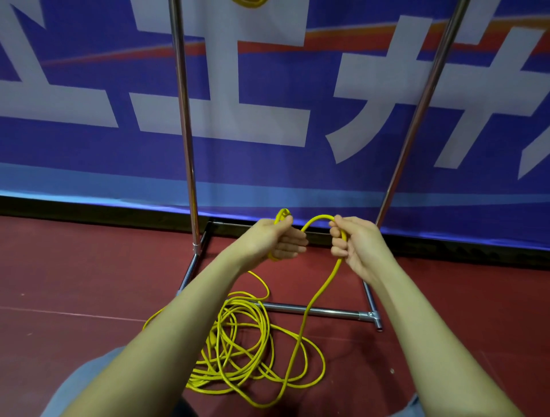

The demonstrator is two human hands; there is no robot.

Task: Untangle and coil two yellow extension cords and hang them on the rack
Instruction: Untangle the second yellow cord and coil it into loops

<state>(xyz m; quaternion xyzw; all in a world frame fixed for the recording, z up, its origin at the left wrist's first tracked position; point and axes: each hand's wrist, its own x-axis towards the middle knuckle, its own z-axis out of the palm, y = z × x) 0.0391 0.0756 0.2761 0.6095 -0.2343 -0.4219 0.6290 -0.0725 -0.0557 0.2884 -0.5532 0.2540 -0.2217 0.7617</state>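
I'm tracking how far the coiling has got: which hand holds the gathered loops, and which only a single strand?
The left hand grips the gathered loops of the yellow cord. The right hand holds only one strand, which arcs across to the left hand.

1. Hands: two, left hand point(278, 239) and right hand point(354, 245).
2. Yellow cords: one loose cord point(247, 351); one coil point(248, 3) at top edge, partly visible.
3. Rack uprights: two, left upright point(185, 119) and right upright point(422, 101).
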